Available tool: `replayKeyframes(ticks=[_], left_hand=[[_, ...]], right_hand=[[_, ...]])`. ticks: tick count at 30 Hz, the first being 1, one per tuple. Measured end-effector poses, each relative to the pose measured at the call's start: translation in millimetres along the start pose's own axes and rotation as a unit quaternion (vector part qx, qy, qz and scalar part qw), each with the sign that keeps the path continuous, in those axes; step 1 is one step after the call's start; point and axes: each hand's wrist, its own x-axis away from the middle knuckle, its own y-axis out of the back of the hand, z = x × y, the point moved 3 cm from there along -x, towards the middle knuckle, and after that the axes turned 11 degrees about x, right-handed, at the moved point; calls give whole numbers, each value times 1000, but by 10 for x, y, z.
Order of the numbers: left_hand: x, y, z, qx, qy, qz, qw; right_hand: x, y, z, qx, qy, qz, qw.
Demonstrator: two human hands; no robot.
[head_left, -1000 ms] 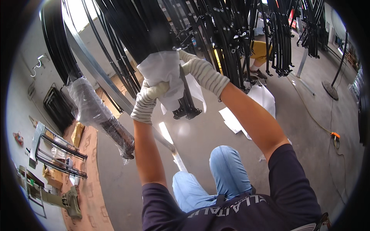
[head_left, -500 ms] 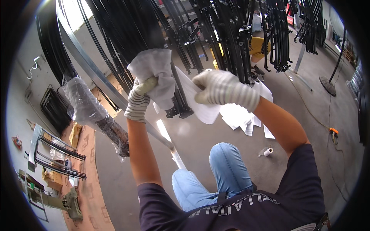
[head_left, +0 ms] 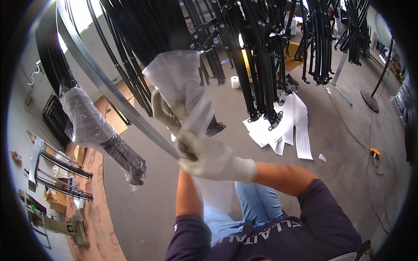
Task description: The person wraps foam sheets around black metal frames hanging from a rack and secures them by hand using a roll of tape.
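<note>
A bundle of long black metal tubes (head_left: 146,30) hangs in front of me, its flat, holed lower ends poking out beneath a wrap of thin white foam sheet (head_left: 176,67). My left hand (head_left: 165,114), in a pale knitted glove, is closed on the wrapped bundle from its left side, pressing the foam sheet against it. Just below and to the right, my gloved right hand (head_left: 211,160) grips the sheet in front of the bundle. A loose, blurred length of the sheet trails below that hand over my jeans. Some fingertips of both hands are hidden.
More black metal frames (head_left: 261,56) hang at right, above white sheets (head_left: 283,126) on the floor. A plastic-wrapped bundle (head_left: 98,124) hangs at left beside a metal post (head_left: 109,93). A white roll (head_left: 235,81) stands behind. A cable with an orange connector (head_left: 374,152) lies at right.
My right hand has swung from the right of the bundle down and left across its front, drawing the foam sheet with it. My left hand stays at the bundle, its fingers shifted.
</note>
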Motion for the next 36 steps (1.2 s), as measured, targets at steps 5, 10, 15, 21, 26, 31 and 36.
replayKeyframes(ticks=[5,10,15,21,26,31,36], left_hand=[[100,236,-76,-48,6,2,999],[206,395,30,-58,50,16,997],[265,286,289,-34,84,30,995],[137,433,102,-81,59,33,994],[336,665,116,-105,57,46,992],[518,857,0,-121,62,58,989],[619,1054,18,-133,72,58,987]], right_hand=[[-648,-245,303,-71,-26,-4,997],[-815,-258,391,-236,-54,-20,970],[89,-45,206,-350,46,-133,926],[603,69,249,-516,50,-163,840],[-587,-325,306,-403,3,-54,914],[-1321,-936,-357,-358,97,-188,909],[-1120,-412,104,-217,-45,-187,957]])
